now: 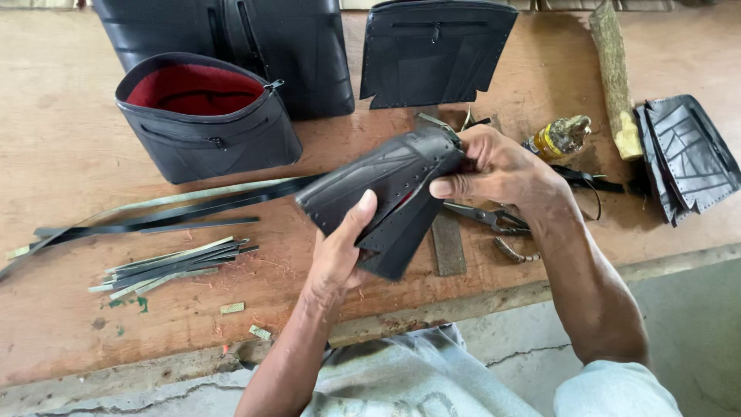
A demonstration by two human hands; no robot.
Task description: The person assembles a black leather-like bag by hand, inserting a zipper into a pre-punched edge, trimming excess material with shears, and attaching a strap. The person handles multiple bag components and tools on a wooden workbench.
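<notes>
Worn and scratched, a wooden worktop (62, 147) was seen spread with black leather goods. A folded black leather piece (382, 197), punched with rows of small holes, was held just above the worktop's near edge. The left hand (340, 255) was clamped on the piece's lower end, thumb pressed on top and fingers hidden underneath. The right hand (494, 166) was closed on the piece's upper end, its fingers (455, 185) curled tightly over the edge.

Behind and to the left of the held piece, an open black pouch with a red lining (204, 116) was set upright, and a larger black bag (231, 38) was stood just behind that. A flat black panel (432, 50) was placed directly behind the piece. To its left, long black strips (177, 208) and a bundle of shorter cut strips (174, 266) were laid. Partly hidden under the right wrist, pliers (486, 218) were seen, with a small yellow bottle (552, 140) just beyond the right hand. Further right, a rough wooden stick (614, 73) and a stack of black leather pieces (687, 158) were rested.
</notes>
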